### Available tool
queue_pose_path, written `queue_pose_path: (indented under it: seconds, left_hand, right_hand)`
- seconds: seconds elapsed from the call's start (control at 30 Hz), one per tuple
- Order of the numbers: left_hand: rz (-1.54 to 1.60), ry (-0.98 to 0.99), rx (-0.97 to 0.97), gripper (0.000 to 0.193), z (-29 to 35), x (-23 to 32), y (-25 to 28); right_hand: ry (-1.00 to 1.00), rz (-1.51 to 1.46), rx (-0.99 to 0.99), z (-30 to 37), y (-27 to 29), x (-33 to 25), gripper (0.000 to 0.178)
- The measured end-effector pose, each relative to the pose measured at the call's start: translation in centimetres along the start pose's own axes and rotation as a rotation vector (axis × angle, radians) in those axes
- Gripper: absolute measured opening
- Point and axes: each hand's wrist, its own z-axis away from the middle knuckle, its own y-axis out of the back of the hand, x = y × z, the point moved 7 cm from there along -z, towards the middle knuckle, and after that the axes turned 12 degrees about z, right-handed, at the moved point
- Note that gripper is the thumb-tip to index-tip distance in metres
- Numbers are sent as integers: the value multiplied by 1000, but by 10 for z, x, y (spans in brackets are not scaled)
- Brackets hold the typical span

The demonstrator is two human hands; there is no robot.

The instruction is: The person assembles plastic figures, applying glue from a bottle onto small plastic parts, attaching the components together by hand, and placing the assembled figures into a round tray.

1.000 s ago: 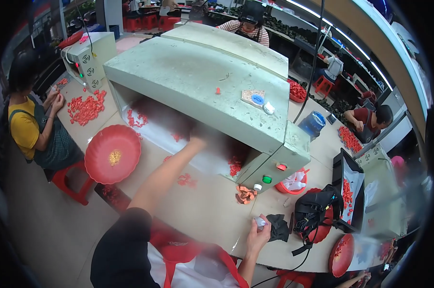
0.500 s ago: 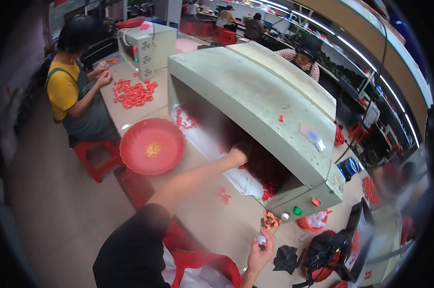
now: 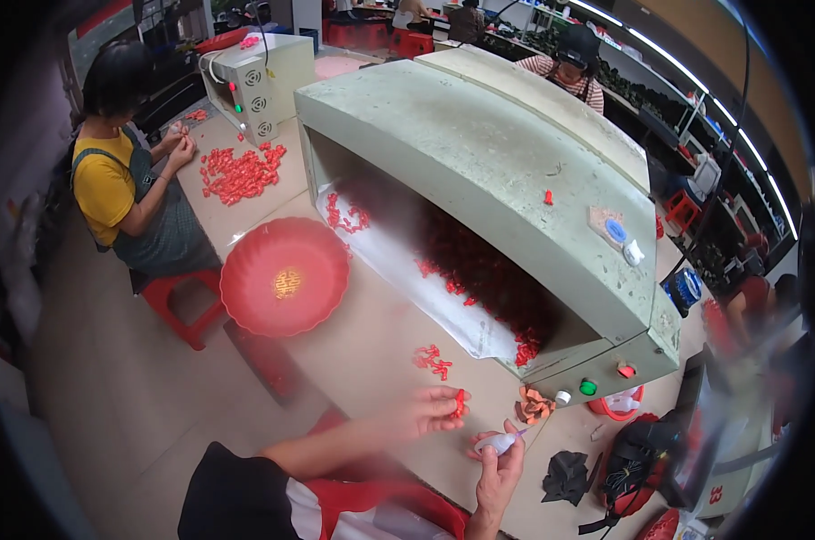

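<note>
Between the fingertips of my left hand (image 3: 430,412) is a small red piece (image 3: 459,404), its exact kind too small to make out. My right hand (image 3: 499,475) is wrapped round a small white squeeze bottle (image 3: 494,444) with a thin purplish tip, held tilted just right of the red piece. Both hands are over the near part of the table, in front of a big grey-green box machine (image 3: 479,135) with an open front. White paper (image 3: 407,286) lies at its mouth, and many red pieces (image 3: 461,247) sit in its dark inside. A few loose red pieces (image 3: 433,362) lie beyond my left hand.
A large red scalloped bowl (image 3: 285,275) stands at the left. Behind it, red pieces (image 3: 242,173) lie in a heap beside a seated co-worker (image 3: 110,189) in yellow. Orange-brown scraps (image 3: 534,406), black crumpled material (image 3: 566,478) and a red tub (image 3: 617,402) are on the right.
My left hand has come out of the machine's opening, back toward me, and now holds a small red piece. The bottle in my right hand is now tilted with its tip showing.
</note>
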Motion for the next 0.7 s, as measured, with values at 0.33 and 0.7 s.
queue_pose_path:
  seconds: [0.33,0.7]
  left_hand:
    - [-110,-50,-173,26,6,-15,-35]
    - [16,-115,70,32,7,-5,-32]
  right_hand:
    - [72,147,144,14,33,-16,38]
    - [583,489,349,32,18,-87,38]
